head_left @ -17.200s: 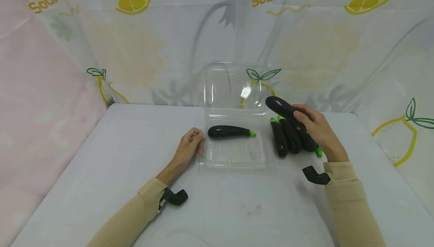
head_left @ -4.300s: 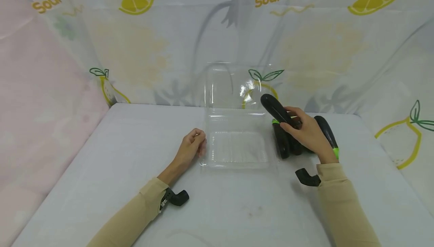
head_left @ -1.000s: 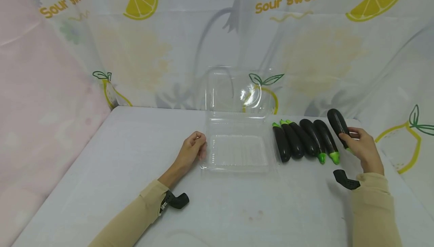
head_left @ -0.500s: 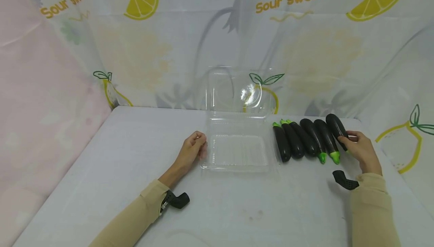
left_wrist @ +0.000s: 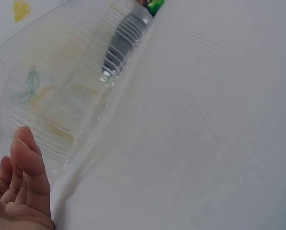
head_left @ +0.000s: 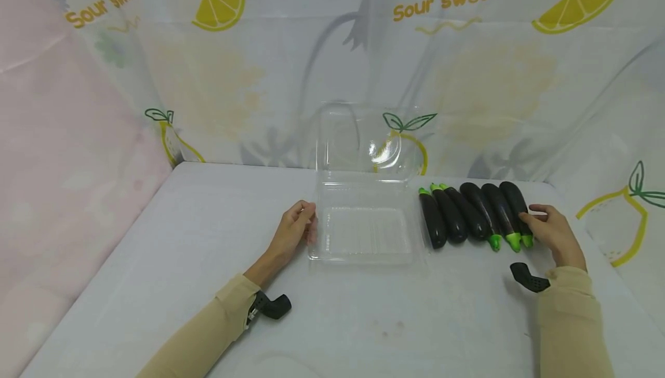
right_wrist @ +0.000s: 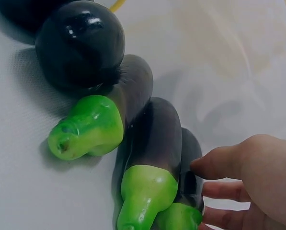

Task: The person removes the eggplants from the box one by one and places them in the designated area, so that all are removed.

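Several dark eggplants with green stem ends lie side by side in a row right of a clear plastic clamshell box [head_left: 363, 258]. The rightmost eggplant [head_left: 514, 196] lies on the table. My right hand [head_left: 555, 231] is at its right side, thumb touching it and the other fingers loosely spread, as the right wrist view also shows on that eggplant [right_wrist: 189, 153]. My left hand [head_left: 291, 231] is at the box's left edge, thumb and fingers pinching the rim; the exact contact is hard to make out through the plastic. The box's lid [head_left: 345, 141] stands raised behind it.
The white table [head_left: 363, 320] ends at a hanging fabric backdrop [head_left: 280, 66] printed with lemons. A pink cloth [head_left: 67, 153] hangs along the left side. Black camera mounts [head_left: 529, 277] stick out from both wrists.
Earlier an eggplant lay in the box; now none does. Over the last second my right hand has lowered an eggplant onto the row's right end and loosened its fingers. The left hand stays put.
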`<state>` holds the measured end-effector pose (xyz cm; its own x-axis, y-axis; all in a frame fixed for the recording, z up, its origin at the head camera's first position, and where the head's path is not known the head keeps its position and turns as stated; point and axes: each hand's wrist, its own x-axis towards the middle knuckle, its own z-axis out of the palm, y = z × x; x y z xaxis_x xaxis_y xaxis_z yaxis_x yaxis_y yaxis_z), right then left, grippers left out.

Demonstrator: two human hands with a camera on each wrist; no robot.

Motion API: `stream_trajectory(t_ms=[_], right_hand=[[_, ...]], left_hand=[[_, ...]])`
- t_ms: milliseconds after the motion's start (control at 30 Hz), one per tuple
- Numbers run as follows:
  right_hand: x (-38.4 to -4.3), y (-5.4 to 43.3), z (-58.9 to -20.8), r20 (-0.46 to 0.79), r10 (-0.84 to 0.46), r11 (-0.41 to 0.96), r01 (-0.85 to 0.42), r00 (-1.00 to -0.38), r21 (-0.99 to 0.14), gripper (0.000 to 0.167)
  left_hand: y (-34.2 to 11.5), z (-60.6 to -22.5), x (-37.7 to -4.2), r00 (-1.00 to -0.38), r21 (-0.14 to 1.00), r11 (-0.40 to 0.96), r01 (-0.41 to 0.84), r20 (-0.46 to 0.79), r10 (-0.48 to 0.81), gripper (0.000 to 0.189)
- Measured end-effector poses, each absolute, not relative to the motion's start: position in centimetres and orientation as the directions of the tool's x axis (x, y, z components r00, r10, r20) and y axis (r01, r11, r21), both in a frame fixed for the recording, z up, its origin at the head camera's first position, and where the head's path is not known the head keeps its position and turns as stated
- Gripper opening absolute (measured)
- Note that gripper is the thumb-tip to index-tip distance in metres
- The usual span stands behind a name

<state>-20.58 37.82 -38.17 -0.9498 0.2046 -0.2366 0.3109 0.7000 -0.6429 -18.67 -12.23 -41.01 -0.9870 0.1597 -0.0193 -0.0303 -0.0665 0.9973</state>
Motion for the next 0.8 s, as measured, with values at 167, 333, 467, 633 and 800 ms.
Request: stream_trajectory(t_ms=[167, 333, 467, 633, 800], right_hand=[[-20.6, 38.0, -38.2, -0.24, 0.199, 0.699, 0.309, -0.95, -0.645, 0.073], [-20.6, 38.1, -38.3, -0.229, 0.191, 0.695, 0.296, -0.954, -0.656, 0.074], [-20.7, 38.1, -38.5, -0.213, 0.196, 0.696, 0.289, -0.957, -0.658, 0.072], [-20.7, 38.3, -38.5, -0.217, 0.203, 0.692, 0.297, -0.955, -0.658, 0.073], [-20.6, 38.2, -38.6, -0.205, 0.22, 0.683, 0.301, -0.954, -0.666, 0.071]], left_hand=[[-12.4, -42.4, -19.5, -0.991, 0.998, -0.058, -0.04, -0.032, 0.131, 0.027], [-12.3, -42.8, -19.6, -0.994, 0.999, -0.035, -0.023, -0.019, 0.105, 0.031], [-12.2, -42.9, -19.6, -0.993, 1.0, -0.023, 0.003, 0.006, 0.115, 0.032], [-12.3, -43.0, -19.5, -0.991, 0.999, -0.026, 0.024, 0.027, 0.13, 0.031], [-12.3, -43.2, -19.6, -0.991, 0.999, -0.027, 0.023, 0.026, 0.134, 0.033]])
